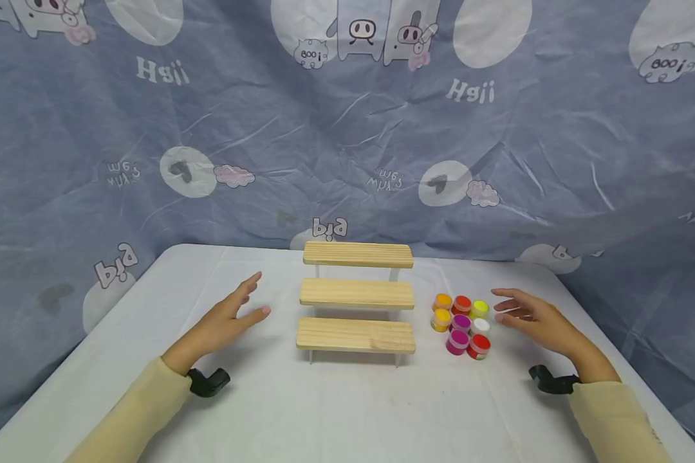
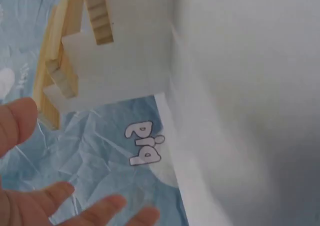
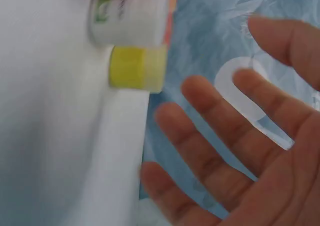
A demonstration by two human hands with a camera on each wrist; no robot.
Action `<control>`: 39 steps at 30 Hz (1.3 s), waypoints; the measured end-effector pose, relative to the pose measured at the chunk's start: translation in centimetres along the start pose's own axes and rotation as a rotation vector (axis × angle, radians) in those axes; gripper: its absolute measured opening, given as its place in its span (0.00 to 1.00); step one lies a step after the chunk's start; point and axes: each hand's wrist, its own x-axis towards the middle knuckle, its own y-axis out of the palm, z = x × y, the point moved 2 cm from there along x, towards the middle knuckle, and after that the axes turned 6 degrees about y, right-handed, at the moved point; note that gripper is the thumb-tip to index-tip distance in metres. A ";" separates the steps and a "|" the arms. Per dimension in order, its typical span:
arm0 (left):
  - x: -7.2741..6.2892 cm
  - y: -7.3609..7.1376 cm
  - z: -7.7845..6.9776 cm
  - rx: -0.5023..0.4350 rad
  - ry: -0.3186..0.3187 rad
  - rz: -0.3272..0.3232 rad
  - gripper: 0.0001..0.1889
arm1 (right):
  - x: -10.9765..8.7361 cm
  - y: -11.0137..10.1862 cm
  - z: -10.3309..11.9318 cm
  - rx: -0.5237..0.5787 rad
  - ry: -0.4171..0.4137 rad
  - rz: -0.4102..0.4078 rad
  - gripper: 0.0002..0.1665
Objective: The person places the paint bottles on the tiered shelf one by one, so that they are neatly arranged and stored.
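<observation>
Grasping nothing with left hand (image 1: pixel 220 325) or right hand (image 1: pixel 543 326) — loosely relaxed. Bunched about three o'clock from tiered stand (image 1: pixel 356 292): small jars (image 1: pixel 460 323) — probably set there for easy right-side reach.

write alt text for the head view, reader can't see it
A person's left hand and right hand, both empty, hover above a white table, on either side of a stand with three wooden steps and eight small bright jars. The jars cluster between the stand and the right hand; a patterned blue-grey cloth hangs behind.
</observation>
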 end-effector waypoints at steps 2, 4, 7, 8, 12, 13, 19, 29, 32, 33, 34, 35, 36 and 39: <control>0.4 0.4 -0.2 -0.063 0.026 0.043 0.44 | -0.1 0.0 0.4 0.068 -0.028 0.069 0.29; 0.7 0.8 -0.4 -0.098 0.061 0.074 0.43 | -0.1 -0.1 0.6 0.127 -0.047 0.132 0.27; 1.4 1.4 -0.6 -0.140 0.098 0.100 0.41 | -0.2 -0.1 0.5 0.187 -0.059 0.199 0.24; 1.6 1.6 -0.7 -0.152 0.103 0.106 0.41 | -0.2 0.0 0.4 0.199 -0.057 0.218 0.24; 2.4 2.5 -0.9 -0.198 0.092 0.110 0.41 | -0.1 0.2 -0.1 0.222 -0.067 0.275 0.22; 2.7 2.7 -1.0 -0.210 0.089 0.111 0.41 | -0.1 0.3 -0.2 0.222 -0.074 0.281 0.22; 3.8 3.8 -1.0 -0.261 0.087 0.114 0.43 | -0.1 0.8 -1.0 0.262 -0.091 0.311 0.22; 4.8 4.6 -0.8 -0.420 0.106 0.174 0.56 | -0.1 1.5 -2.0 0.377 -0.138 0.451 0.22; 4.7 4.5 -0.8 -0.436 0.130 0.197 0.59 | -0.1 1.6 -2.1 0.373 -0.156 0.459 0.23; 4.6 4.5 -0.7 -0.441 0.136 0.203 0.61 | -0.1 1.6 -2.0 0.370 -0.162 0.462 0.23; 4.6 4.4 -0.6 -0.442 0.141 0.208 0.62 | 0.0 1.7 -2.0 0.365 -0.169 0.462 0.24; 4.5 4.4 -0.6 -0.443 0.141 0.211 0.63 | 0.0 1.8 -2.0 0.361 -0.174 0.463 0.24; 4.5 4.3 -0.5 -0.444 0.141 0.214 0.63 | 0.0 1.8 -1.9 0.359 -0.175 0.462 0.25; 4.5 4.3 -0.4 -0.449 0.140 0.222 0.64 | 0.1 2.1 -1.7 0.341 -0.161 0.454 0.26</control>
